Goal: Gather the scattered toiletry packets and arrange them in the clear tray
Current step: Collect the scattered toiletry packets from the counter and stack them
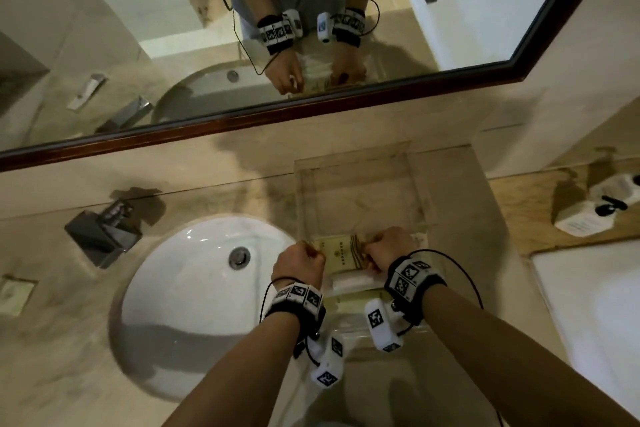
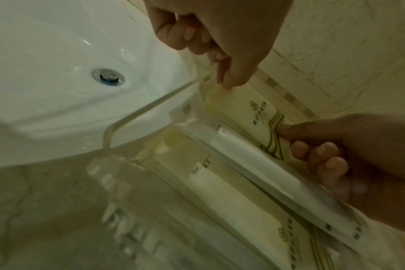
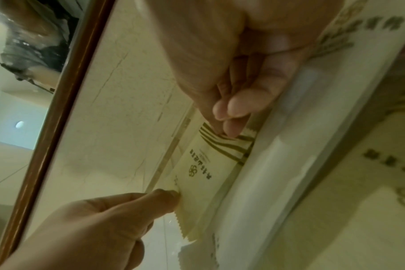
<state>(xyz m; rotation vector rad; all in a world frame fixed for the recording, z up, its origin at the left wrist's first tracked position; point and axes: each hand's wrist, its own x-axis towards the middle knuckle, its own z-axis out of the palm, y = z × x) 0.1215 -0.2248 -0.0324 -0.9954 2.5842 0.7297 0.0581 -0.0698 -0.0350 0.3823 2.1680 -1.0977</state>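
A clear tray (image 1: 414, 184) lies on the counter to the right of the sink. Both hands hold one cream packet (image 1: 341, 251) with gold stripes flat over the tray's near part. My left hand (image 1: 313, 255) pinches its plain left end, and my right hand (image 1: 372, 248) pinches the striped right end. In the left wrist view the cream packet (image 2: 250, 117) lies beside a white packet (image 2: 243, 155) and another cream packet (image 2: 220, 191) inside the tray's rim (image 2: 150, 109). In the right wrist view, fingertips (image 3: 231, 127) press the stripes of the cream packet (image 3: 204, 164).
The white sink basin (image 1: 194, 288) with its faucet (image 1: 104, 236) lies left of the tray. One packet (image 1: 15, 293) rests on the counter at the far left. White boxes (image 1: 588, 215) stand on a wooden ledge at the right. A framed mirror (image 1: 242, 121) runs behind.
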